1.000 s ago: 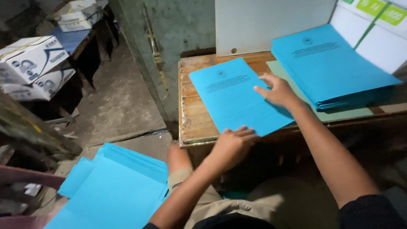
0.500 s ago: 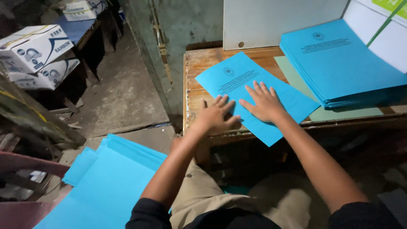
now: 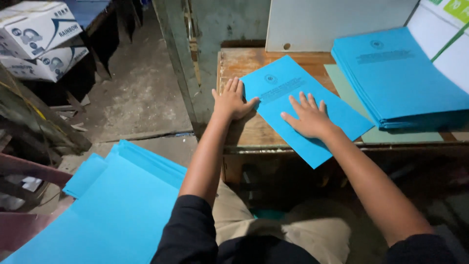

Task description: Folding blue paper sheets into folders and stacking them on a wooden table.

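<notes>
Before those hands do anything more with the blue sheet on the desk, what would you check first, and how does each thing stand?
1. Both hands on the blue sheet: ok; left hand presses its left edge, right hand lies flat on its middle.
2. Sheet fully on the wooden desk: not ok; its near corner overhangs the front edge.
3. Sheet square to the desk: not ok; it lies skewed.
4. Blue stack apart from the sheet: ok.
5. Blue pile lower left undisturbed: ok, fanned slightly.
6. Crease under the palms: cannot tell.
</notes>
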